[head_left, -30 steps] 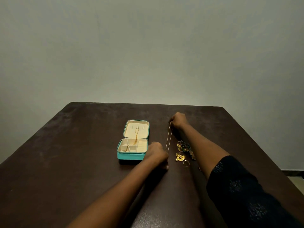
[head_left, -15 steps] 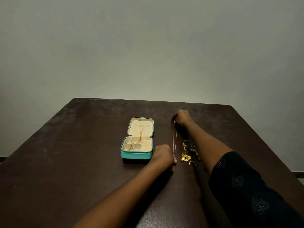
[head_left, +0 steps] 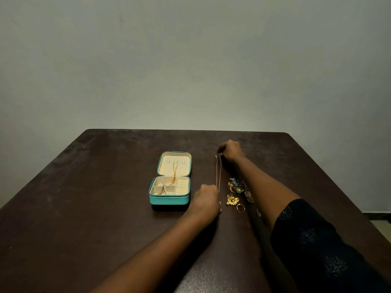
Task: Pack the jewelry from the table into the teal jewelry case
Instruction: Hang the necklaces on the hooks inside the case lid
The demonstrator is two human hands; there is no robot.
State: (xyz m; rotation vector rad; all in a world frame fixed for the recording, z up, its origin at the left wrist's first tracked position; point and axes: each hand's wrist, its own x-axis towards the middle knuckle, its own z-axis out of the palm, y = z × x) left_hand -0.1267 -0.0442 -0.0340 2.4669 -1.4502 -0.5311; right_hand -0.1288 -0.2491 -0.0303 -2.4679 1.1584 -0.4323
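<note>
The teal jewelry case (head_left: 169,199) lies open on the dark table, cream inside, with a gold chain (head_left: 174,174) running from the lid into the tray. A thin chain necklace (head_left: 218,174) is stretched taut just right of the case. My right hand (head_left: 229,151) pinches its far end. My left hand (head_left: 206,200) grips its near end beside the case's front right corner. Right of the necklace lies a pile of jewelry (head_left: 238,185), a gold flower earring (head_left: 232,200) and a ring (head_left: 240,207).
The dark brown table (head_left: 84,208) ends at a far edge against a plain grey wall. My right forearm in a dark patterned sleeve (head_left: 313,240) crosses above the jewelry pile and hides part of it.
Both hands keep the necklace stretched between them. The view has shifted a little, so the case and hands sit slightly further right in the picture than a second ago.
</note>
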